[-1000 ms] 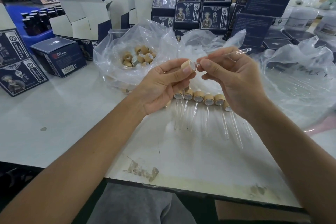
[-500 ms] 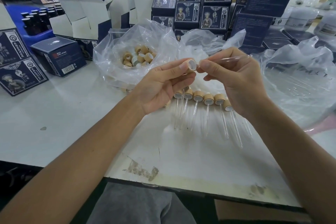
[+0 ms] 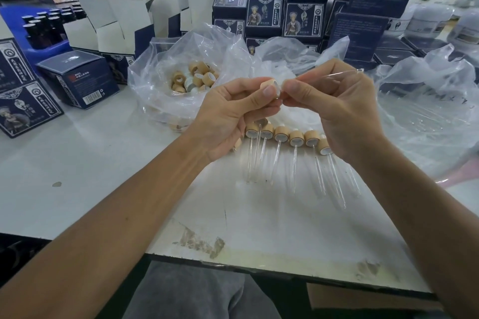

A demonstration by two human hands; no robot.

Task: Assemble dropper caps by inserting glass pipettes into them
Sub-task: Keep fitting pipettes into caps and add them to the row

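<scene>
My left hand [image 3: 228,114] pinches a tan wooden dropper cap [image 3: 269,84] between thumb and fingers, its white open end facing right. My right hand [image 3: 334,109] pinches a clear glass pipette [image 3: 334,74] near its left end, and that end meets the cap's opening. The pipette's tip points up and to the right. On the white table [image 3: 103,176] below my hands lies a row of several assembled droppers [image 3: 282,137], caps away from me and glass tubes toward me.
A clear plastic bag [image 3: 166,65] with several loose tan caps [image 3: 197,77] sits behind my left hand. Another clear bag [image 3: 427,111] lies at the right. Dark blue cartons [image 3: 267,15], open white-lined boxes [image 3: 111,23] and a blue crate of dark bottles [image 3: 44,31] crowd the back.
The pipette's free tip has dropped lower and its near end has moved into the cap's opening. My hands have come closer together.
</scene>
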